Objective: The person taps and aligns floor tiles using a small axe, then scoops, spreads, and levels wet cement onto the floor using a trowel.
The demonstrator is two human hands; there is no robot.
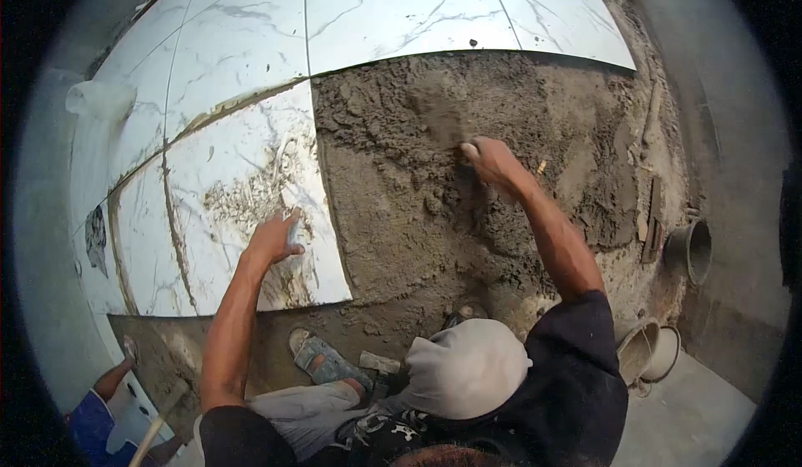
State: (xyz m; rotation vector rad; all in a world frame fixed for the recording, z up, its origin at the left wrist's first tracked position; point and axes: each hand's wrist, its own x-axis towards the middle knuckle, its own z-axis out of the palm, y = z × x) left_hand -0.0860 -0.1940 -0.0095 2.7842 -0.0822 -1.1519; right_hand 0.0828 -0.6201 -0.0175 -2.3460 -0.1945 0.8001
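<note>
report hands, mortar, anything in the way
Left hand open at smeared tile. Right hand over mortar, grip unclear. Mortar rough. Small yellowish bit near right forearm.

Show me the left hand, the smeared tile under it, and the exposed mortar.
Left hand point(272, 237): head view, back of the hand.
Smeared tile point(209, 248): head view, cleaner white patch beside the forearm.
Exposed mortar point(393, 208): head view, rough surface between the hands.

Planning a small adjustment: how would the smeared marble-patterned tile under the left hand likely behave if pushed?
The tile looks flat and straight-edged, so probably stiff. The wet-looking smears by the left hand may make its face slippery. Its exposed edge along the rough mortar could chip if knocked.
</note>
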